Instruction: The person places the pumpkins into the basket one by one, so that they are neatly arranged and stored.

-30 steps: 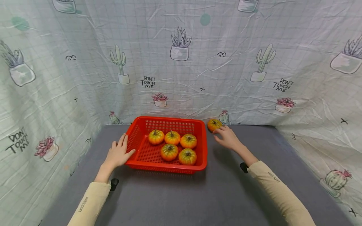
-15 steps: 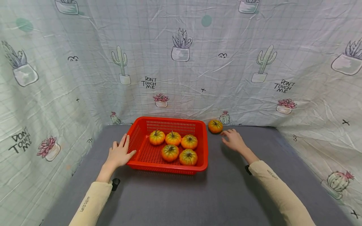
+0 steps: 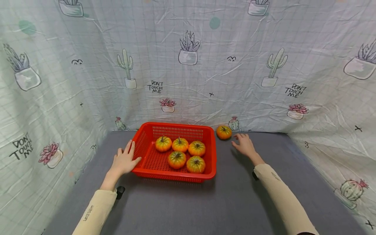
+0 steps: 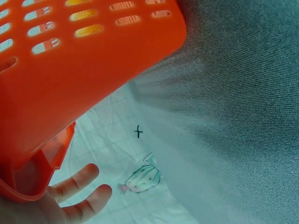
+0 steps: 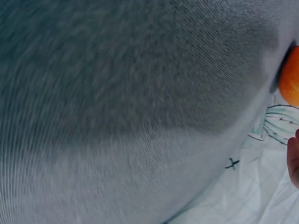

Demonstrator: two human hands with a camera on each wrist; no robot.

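My left hand [image 3: 123, 161] rests on the left rim of a red plastic basket [image 3: 173, 174], its fingers spread and nearly straight. Seen from the left wrist, two extended fingers [image 4: 86, 205] reach past the rim outside the basket wall [image 4: 93, 70]. Several small orange-and-yellow pumpkins [image 3: 177, 160] sit inside on the perforated bottom. Another pumpkin [image 3: 224, 132] lies outside, by the basket's back right corner. Just right of it, my right hand [image 3: 245, 145] hovers over the table with loosely bent fingers, holding nothing. The right wrist view catches only part of that pumpkin [image 5: 290, 79] and a fingertip [image 5: 294, 161].
A dark grey cloth covers the table [image 3: 176, 209]. Behind and at both sides hangs a pale curtain [image 3: 211, 78] printed with cacti and potted plants, meeting the table's back edge close behind the basket and the lone pumpkin.
My right hand has drawn away from the lone pumpkin, moving right, and a gap now shows between them. The left hand has stayed on the basket rim.
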